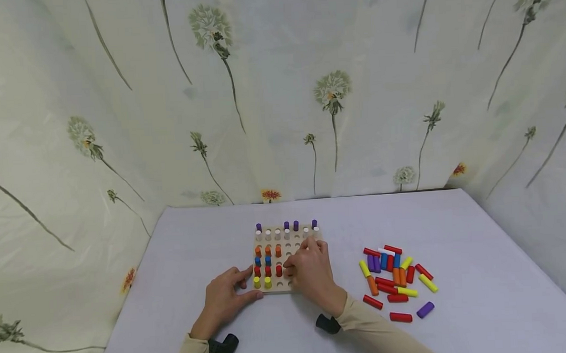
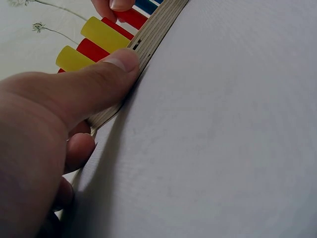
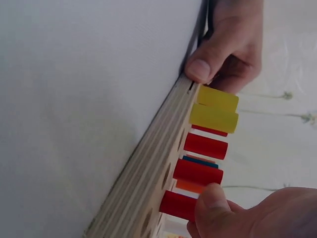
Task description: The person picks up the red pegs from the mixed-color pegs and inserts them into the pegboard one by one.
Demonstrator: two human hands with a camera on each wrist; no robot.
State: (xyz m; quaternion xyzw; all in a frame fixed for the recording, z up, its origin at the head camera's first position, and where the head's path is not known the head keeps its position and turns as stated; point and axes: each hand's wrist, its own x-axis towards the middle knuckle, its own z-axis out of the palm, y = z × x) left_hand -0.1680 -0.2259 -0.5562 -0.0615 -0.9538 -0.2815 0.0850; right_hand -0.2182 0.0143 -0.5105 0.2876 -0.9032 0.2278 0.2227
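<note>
Beige sleeves (image 1: 384, 327): both come in from the near edge, a black device (image 1: 328, 324) at each wrist
Left hand (image 1: 226, 295): holds the board's near left corner, thumb pressed on the near edge, fingers along the left side
Right hand (image 1: 311, 272): over the right half of the board, thumb and fingers pinching a peg
Red peg (image 3: 177, 205): in that pinch, its lower end at the board (whether it is fully seated, I cannot tell), next in line after the standing reds
Pegboard (image 1: 273, 289): pale layered wood, flat on the table, between the hands
Yellow pegs (image 1: 268, 282): two upright in the nearest row
Standing red pegs (image 1: 279, 271): three visible from above, just behind the yellows
Blue pegs (image 1: 268, 261): two, behind the reds
Orange pegs (image 1: 278, 251): three, farther back
White pegs (image 1: 268, 235): six visible, with a gap among them
Purple pegs (image 1: 296, 226): four, spaced along the far row
Loose pegs (image 1: 398, 298): scattered in mixed colours, well right of the board
Table (image 1: 209, 227): covered in pale cloth
Backdrop (image 1: 282, 160): a pale sheet printed with dandelions
</note>
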